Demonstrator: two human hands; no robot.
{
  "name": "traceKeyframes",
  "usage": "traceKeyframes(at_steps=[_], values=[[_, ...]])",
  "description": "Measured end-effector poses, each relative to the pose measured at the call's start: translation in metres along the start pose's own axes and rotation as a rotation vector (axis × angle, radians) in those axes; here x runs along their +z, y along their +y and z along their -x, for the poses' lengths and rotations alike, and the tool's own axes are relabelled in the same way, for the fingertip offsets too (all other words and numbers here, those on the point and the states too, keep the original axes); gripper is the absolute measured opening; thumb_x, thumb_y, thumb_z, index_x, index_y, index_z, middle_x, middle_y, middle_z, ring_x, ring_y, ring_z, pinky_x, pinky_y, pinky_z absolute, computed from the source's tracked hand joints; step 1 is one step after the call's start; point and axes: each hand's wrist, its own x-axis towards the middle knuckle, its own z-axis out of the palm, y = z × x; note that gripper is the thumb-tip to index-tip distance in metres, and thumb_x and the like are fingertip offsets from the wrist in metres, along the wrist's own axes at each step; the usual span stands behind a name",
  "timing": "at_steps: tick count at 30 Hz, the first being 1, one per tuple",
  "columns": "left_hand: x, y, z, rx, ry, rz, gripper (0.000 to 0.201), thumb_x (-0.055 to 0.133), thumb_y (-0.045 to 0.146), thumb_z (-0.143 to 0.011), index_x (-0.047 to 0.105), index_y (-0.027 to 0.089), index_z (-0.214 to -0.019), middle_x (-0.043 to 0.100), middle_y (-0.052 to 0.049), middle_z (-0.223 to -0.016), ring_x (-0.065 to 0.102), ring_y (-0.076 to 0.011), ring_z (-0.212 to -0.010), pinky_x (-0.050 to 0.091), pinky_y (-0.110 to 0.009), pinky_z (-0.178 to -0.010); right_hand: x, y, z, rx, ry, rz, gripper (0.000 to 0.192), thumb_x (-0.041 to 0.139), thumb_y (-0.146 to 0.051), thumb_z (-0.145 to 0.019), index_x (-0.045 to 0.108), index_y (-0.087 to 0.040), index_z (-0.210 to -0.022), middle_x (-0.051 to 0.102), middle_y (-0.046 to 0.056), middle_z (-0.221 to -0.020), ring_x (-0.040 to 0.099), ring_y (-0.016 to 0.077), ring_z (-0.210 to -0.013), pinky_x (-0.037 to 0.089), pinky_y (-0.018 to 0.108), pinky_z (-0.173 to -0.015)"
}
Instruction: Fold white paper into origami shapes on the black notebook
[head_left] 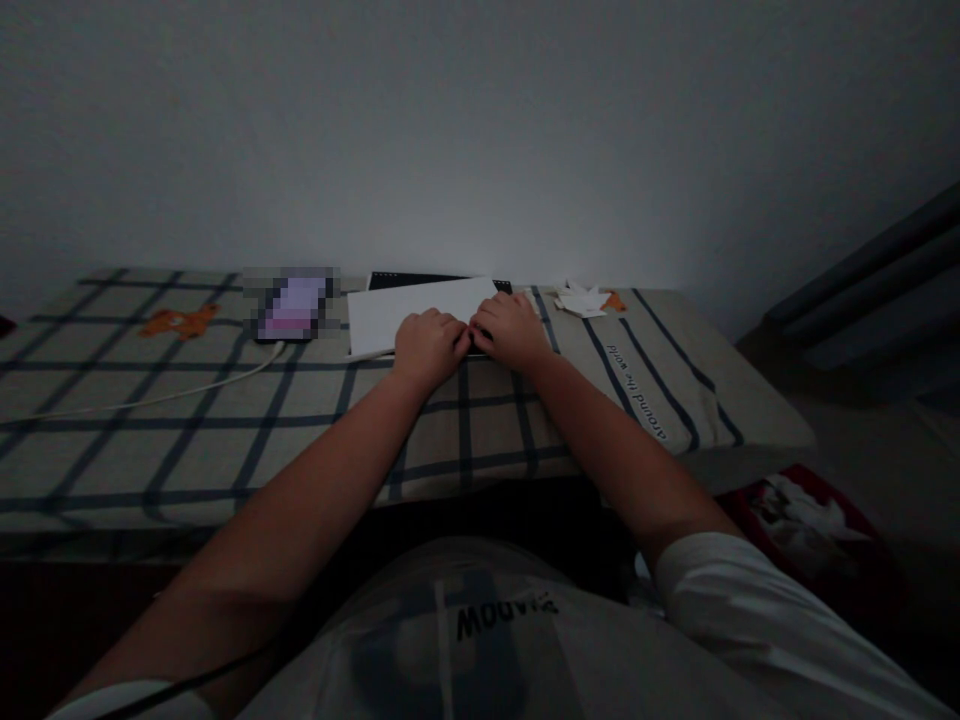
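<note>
On the cloth-covered table lies a white sheet of paper (382, 318), partly over a dark, hole-edged notebook or pad (420, 282). My left hand (429, 345) is closed, its fingers curled at the paper's near edge. Right beside it, my right hand (511, 328) is also closed at the paper's right part. The two hands meet at the thumbs, around the near edge, and their grip is partly hidden by the backs of the hands.
Left of the paper lies a phone (295, 305) with a white cable (217, 385). Crumpled white paper (581, 300) sits to the right on the checked tablecloth (315, 440). A plain wall (480, 130) rises behind. A red bin (817, 520) with white scraps stands below, right.
</note>
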Motion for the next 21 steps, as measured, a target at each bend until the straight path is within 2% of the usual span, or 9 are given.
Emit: traceKeyframes(at_steps=[8,13,21], values=[[0.0007,0.0008,0.001,-0.003,0.106,0.07,0.039,0.054,0.031,-0.112,0.091,0.018,-0.11,0.09,-0.019,-0.116,0.079,-0.0397,-0.119,0.049,-0.054,-0.096,0.0001,0.0031,0.0003,-0.05,0.019,0.007,0.031,0.057,-0.024,-0.117,0.086,-0.014,-0.12,0.084,0.018,-0.125,0.063,0.0352,-0.122,0.036,0.048,-0.104],[0.0001,0.0044,0.0007,-0.076,0.115,0.07,0.037,0.057,0.03,-0.109,0.091,0.017,-0.105,0.09,-0.02,-0.115,0.08,-0.0401,-0.119,0.05,-0.056,-0.1,0.002,0.003,-0.0009,-0.066,0.037,-0.001,0.031,0.058,-0.025,-0.118,0.087,-0.015,-0.119,0.085,0.017,-0.123,0.063,0.0346,-0.121,0.035,0.047,-0.103],[0.0006,0.0033,0.0,-0.147,0.164,0.077,0.035,0.057,0.033,-0.107,0.09,0.024,-0.1,0.091,-0.015,-0.113,0.077,-0.0379,-0.116,0.046,-0.056,-0.099,0.0023,0.0061,-0.0005,-0.031,0.058,0.002,0.032,0.057,-0.026,-0.119,0.087,-0.016,-0.117,0.085,0.016,-0.125,0.062,0.0347,-0.122,0.035,0.048,-0.104]])
